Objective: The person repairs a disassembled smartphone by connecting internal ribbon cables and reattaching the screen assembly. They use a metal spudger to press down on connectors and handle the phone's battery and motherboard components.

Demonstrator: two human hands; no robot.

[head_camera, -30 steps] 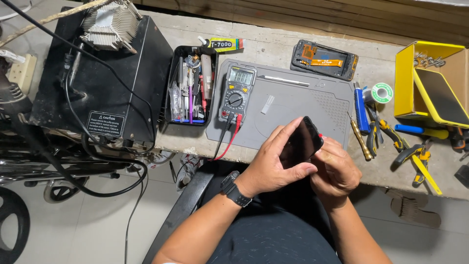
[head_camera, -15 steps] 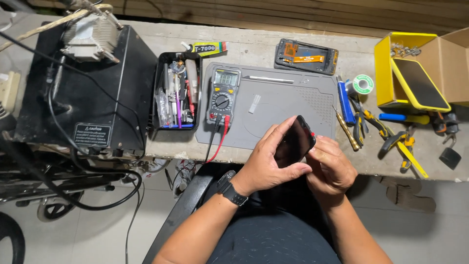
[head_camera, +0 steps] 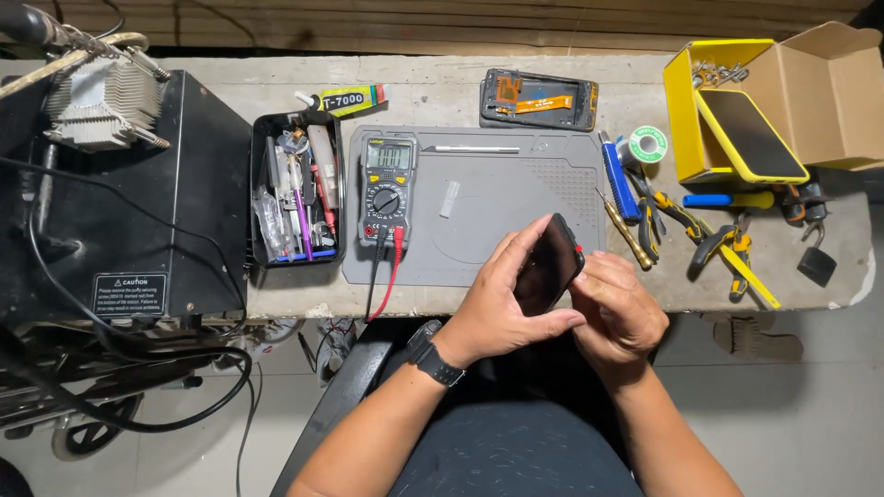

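Note:
A black smartphone [head_camera: 551,267] is held tilted over the near edge of the grey work mat [head_camera: 516,198]. My left hand [head_camera: 497,308], with a black watch on its wrist, wraps around the phone from the left. Pressed against the phone's right edge is my right hand [head_camera: 619,313], fingers curled, also gripping it. Both hands hover just in front of the concrete bench [head_camera: 442,97].
A multimeter [head_camera: 387,189] with red and black leads lies on the mat's left. A black tool tray [head_camera: 296,198], glue tube [head_camera: 345,98], phone frame [head_camera: 539,99], solder spool [head_camera: 647,144], pliers [head_camera: 709,239], yellow box [head_camera: 714,110] and a black machine [head_camera: 120,184] surround it.
The view has shifted, so the bench sits further left and higher in frame. My hands keep the phone in the same grip, with only small finger movement.

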